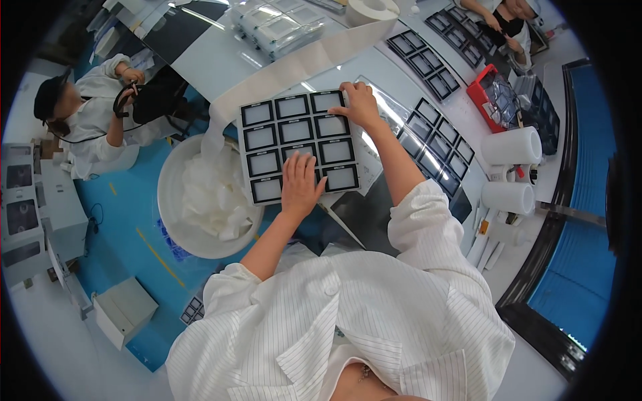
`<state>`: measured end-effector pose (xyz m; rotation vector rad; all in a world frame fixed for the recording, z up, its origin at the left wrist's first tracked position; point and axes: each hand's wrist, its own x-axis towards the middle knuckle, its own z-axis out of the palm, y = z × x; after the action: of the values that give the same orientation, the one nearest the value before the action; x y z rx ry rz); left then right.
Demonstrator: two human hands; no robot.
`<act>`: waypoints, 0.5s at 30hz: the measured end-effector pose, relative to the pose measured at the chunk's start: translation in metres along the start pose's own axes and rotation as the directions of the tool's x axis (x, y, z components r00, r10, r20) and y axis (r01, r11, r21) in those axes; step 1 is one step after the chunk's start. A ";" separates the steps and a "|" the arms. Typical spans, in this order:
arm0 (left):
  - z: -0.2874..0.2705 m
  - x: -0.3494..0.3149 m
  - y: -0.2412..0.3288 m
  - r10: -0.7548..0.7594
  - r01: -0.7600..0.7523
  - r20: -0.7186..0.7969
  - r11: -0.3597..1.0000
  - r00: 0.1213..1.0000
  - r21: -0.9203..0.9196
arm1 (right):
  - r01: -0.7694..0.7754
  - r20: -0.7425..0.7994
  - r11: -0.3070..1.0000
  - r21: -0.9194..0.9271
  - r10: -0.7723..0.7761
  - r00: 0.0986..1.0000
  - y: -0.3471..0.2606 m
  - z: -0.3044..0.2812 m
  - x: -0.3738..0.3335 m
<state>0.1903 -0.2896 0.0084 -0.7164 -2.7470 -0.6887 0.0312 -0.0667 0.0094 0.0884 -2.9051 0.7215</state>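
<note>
In front of me is a pale board [246, 150] with black-framed rectangular panels [292, 106] in a three-column grid, each with a light grey middle. My left hand [301, 184] lies flat over the lower middle panels, fingers stretched out and thumb apart, partly covering them. At the board's upper right corner is my right hand [359, 107]. Its thumb rests on the face and its fingers lie along the edge, gripping the corner. A wide white strip [294, 67] runs behind the board from a roll [372, 11] at the back.
Below left of the board, a round white tub [167, 214] holds crumpled pale strip. More black-framed sheets [438, 144] lie on the table to the right, beyond them a red bin [478, 97] and white rolls [511, 146]. Clear-wrapped stacks [274, 30] stand at the back. Two people work nearby.
</note>
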 end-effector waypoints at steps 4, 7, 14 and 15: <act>0.004 0.000 0.000 -0.001 0.001 -0.026 1.000 1.000 0.015 | -0.027 -0.019 0.998 -0.053 0.026 0.999 0.003 0.007 0.013; 0.005 -0.001 0.000 -0.004 0.005 -0.038 1.000 0.999 0.025 | -0.058 0.002 0.994 -0.093 0.058 0.998 0.004 0.008 0.029; 0.006 -0.005 -0.004 -0.001 0.000 -0.088 1.000 0.996 -0.015 | -0.043 0.149 0.998 0.036 0.038 0.988 0.001 -0.017 0.055; 0.004 -0.005 -0.005 -0.001 -0.002 -0.100 0.999 0.995 -0.032 | -0.113 0.256 0.990 0.083 0.088 0.963 -0.002 -0.020 0.054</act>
<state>0.1921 -0.2931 0.0012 -0.6703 -2.6504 -0.7496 -0.0198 -0.0600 0.0358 0.0460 -3.1330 0.9328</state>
